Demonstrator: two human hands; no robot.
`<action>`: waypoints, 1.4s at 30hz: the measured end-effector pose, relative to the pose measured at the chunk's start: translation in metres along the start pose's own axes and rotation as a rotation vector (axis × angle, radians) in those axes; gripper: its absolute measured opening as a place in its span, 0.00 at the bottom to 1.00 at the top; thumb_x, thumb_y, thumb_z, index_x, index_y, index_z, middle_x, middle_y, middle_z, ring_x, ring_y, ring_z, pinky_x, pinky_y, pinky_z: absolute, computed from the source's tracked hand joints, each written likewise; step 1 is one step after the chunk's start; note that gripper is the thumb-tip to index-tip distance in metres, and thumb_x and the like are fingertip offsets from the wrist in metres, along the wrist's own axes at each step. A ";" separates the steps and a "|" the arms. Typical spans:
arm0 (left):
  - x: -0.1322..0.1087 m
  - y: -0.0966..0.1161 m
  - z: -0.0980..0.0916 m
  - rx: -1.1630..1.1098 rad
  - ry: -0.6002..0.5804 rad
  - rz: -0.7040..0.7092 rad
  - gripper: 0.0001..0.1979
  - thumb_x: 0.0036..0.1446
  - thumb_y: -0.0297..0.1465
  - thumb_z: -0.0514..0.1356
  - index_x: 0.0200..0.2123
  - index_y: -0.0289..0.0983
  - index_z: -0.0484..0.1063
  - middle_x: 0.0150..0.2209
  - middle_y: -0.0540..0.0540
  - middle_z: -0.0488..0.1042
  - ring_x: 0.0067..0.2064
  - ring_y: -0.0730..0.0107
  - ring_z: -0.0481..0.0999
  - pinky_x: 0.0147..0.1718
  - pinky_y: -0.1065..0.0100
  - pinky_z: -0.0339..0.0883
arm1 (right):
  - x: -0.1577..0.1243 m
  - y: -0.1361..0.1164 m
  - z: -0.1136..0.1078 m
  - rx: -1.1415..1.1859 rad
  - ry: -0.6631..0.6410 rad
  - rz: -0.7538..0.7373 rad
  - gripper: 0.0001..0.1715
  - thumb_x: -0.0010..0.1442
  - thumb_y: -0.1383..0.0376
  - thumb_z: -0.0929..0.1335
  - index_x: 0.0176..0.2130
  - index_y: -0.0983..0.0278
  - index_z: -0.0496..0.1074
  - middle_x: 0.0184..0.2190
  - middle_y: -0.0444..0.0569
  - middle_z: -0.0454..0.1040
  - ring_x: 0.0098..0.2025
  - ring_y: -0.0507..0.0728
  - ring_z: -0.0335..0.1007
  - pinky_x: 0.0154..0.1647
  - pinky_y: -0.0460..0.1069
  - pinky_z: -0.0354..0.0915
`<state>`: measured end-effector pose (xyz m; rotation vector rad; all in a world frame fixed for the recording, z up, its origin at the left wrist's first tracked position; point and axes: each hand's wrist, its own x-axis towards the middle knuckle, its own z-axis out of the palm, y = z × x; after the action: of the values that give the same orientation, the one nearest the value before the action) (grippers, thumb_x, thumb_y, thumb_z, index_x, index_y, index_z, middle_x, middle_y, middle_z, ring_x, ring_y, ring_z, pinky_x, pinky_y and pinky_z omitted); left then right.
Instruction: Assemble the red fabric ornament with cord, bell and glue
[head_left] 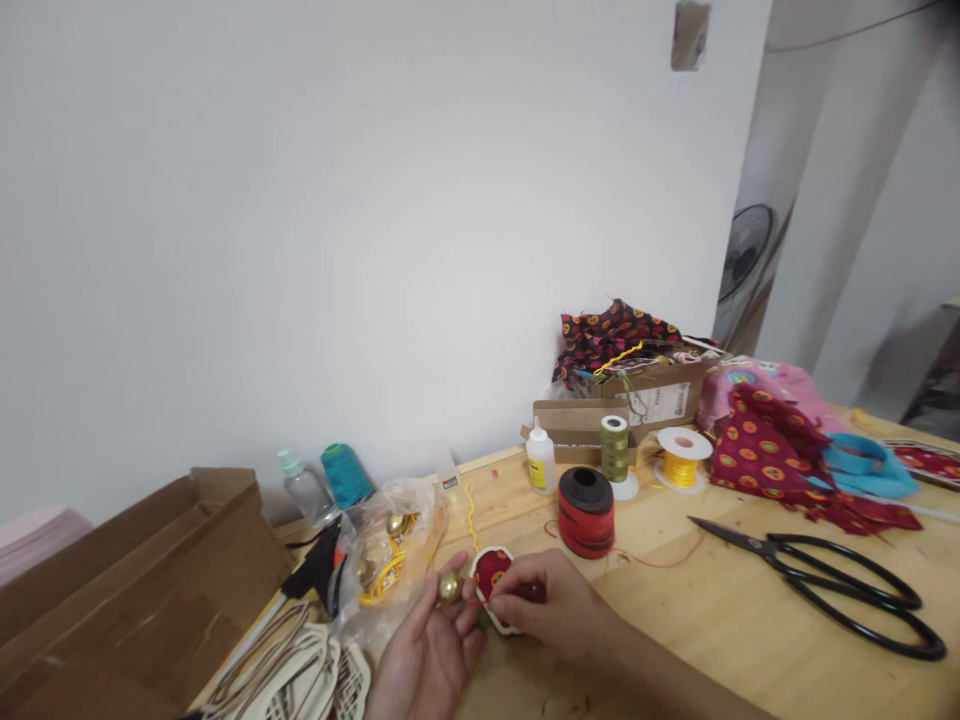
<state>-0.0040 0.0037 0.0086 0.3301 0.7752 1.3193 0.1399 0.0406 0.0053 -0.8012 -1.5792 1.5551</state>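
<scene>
My left hand [431, 650] is palm up, with a round gold bell [450, 586] held at the thumb and fingertips. My right hand [551, 605] is closed in a pinch on a red thread [475, 602], which runs toward the bell. Between the hands is a pale-framed ornament [493, 570] with dark red patterned cloth inside, partly hidden by my right fingers. A yellow cord [471, 515] extends from its top across the table.
Left are a cardboard box [142, 590], pale cut-out frames [300, 670], a glue gun [324, 565] and a plastic bag [386, 550] with gold bells. Right are a red thread spool [586, 520], glue bottle [539, 460], yellow cord spool [681, 465], patterned cloth [772, 455] and black scissors [832, 580].
</scene>
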 end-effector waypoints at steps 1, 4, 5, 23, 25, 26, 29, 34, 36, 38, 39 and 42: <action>0.000 0.000 0.000 0.012 0.013 0.002 0.10 0.52 0.29 0.56 0.40 0.37 0.68 0.28 0.48 0.71 0.25 0.75 0.70 0.24 0.73 0.63 | 0.000 0.001 0.000 0.001 -0.001 -0.001 0.08 0.46 0.68 0.66 0.23 0.69 0.74 0.16 0.41 0.65 0.20 0.46 0.56 0.20 0.42 0.52; -0.002 -0.001 0.001 0.087 0.049 0.014 0.14 0.51 0.26 0.57 0.43 0.39 0.67 0.34 0.46 0.74 0.29 0.73 0.73 0.29 0.71 0.67 | 0.000 0.001 0.000 0.002 -0.008 0.003 0.07 0.46 0.68 0.66 0.23 0.69 0.74 0.16 0.41 0.65 0.20 0.46 0.57 0.21 0.42 0.52; -0.003 -0.002 0.001 0.113 0.048 0.019 0.15 0.50 0.25 0.58 0.43 0.39 0.67 0.36 0.45 0.74 0.31 0.72 0.74 0.30 0.70 0.67 | 0.000 0.001 0.000 0.002 -0.012 0.003 0.07 0.46 0.68 0.66 0.23 0.69 0.74 0.16 0.41 0.65 0.20 0.46 0.57 0.21 0.42 0.52; 0.002 -0.001 -0.003 -0.034 0.003 -0.070 0.16 0.56 0.38 0.51 0.29 0.30 0.70 0.15 0.54 0.60 0.15 0.83 0.57 0.14 0.80 0.55 | 0.001 0.002 -0.001 -0.044 -0.003 -0.008 0.08 0.46 0.67 0.67 0.22 0.69 0.73 0.15 0.40 0.62 0.19 0.46 0.54 0.20 0.42 0.50; 0.003 -0.001 -0.005 -0.044 -0.002 -0.094 0.17 0.56 0.38 0.50 0.29 0.30 0.70 0.15 0.54 0.59 0.15 0.84 0.56 0.14 0.80 0.53 | 0.001 0.002 -0.001 -0.051 -0.008 -0.011 0.08 0.46 0.67 0.66 0.22 0.69 0.74 0.15 0.40 0.62 0.19 0.46 0.54 0.20 0.42 0.50; 0.003 -0.001 -0.006 -0.043 -0.007 -0.097 0.17 0.56 0.38 0.50 0.29 0.30 0.70 0.15 0.54 0.59 0.15 0.84 0.56 0.14 0.80 0.52 | 0.001 0.002 -0.002 -0.050 -0.011 -0.011 0.08 0.46 0.66 0.66 0.22 0.69 0.74 0.15 0.40 0.62 0.19 0.46 0.54 0.20 0.42 0.51; 0.002 -0.001 -0.004 -0.021 -0.016 -0.084 0.16 0.57 0.36 0.50 0.29 0.30 0.71 0.16 0.52 0.62 0.16 0.83 0.57 0.15 0.80 0.54 | 0.001 0.003 -0.002 -0.045 -0.017 -0.013 0.08 0.46 0.66 0.66 0.23 0.69 0.74 0.16 0.40 0.63 0.20 0.46 0.55 0.21 0.42 0.51; 0.000 0.000 0.000 -0.008 -0.018 -0.069 0.16 0.58 0.34 0.48 0.29 0.30 0.71 0.18 0.50 0.65 0.17 0.82 0.60 0.18 0.79 0.58 | 0.001 0.004 -0.002 -0.022 -0.021 -0.010 0.09 0.47 0.66 0.66 0.22 0.70 0.73 0.15 0.40 0.63 0.20 0.46 0.54 0.20 0.42 0.51; -0.001 0.000 0.001 -0.005 -0.014 -0.069 0.16 0.58 0.33 0.48 0.30 0.30 0.71 0.19 0.49 0.65 0.18 0.81 0.61 0.18 0.78 0.59 | 0.001 0.003 -0.002 -0.012 -0.021 -0.003 0.09 0.47 0.67 0.66 0.22 0.70 0.73 0.16 0.40 0.63 0.20 0.46 0.54 0.20 0.41 0.50; -0.001 0.000 0.001 0.002 -0.008 -0.064 0.16 0.58 0.33 0.48 0.30 0.30 0.72 0.19 0.49 0.65 0.18 0.81 0.61 0.19 0.78 0.60 | 0.001 0.002 -0.002 -0.006 -0.018 0.005 0.08 0.47 0.67 0.66 0.22 0.69 0.73 0.15 0.40 0.63 0.20 0.46 0.54 0.20 0.41 0.50; -0.001 0.000 0.001 0.004 -0.003 -0.062 0.16 0.58 0.33 0.48 0.30 0.30 0.72 0.19 0.49 0.65 0.18 0.81 0.61 0.19 0.78 0.60 | 0.001 0.001 -0.002 -0.004 -0.018 0.006 0.08 0.46 0.67 0.66 0.22 0.69 0.73 0.15 0.40 0.63 0.20 0.46 0.55 0.20 0.41 0.50; -0.001 0.000 0.001 0.005 0.001 -0.064 0.16 0.58 0.33 0.48 0.30 0.30 0.72 0.19 0.49 0.65 0.18 0.81 0.62 0.19 0.78 0.60 | 0.001 0.000 -0.001 -0.004 -0.023 -0.002 0.08 0.47 0.68 0.66 0.22 0.69 0.73 0.16 0.41 0.64 0.20 0.46 0.55 0.20 0.41 0.51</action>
<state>-0.0032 0.0027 0.0096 0.3062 0.7846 1.2576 0.1405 0.0425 0.0051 -0.7868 -1.5995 1.5656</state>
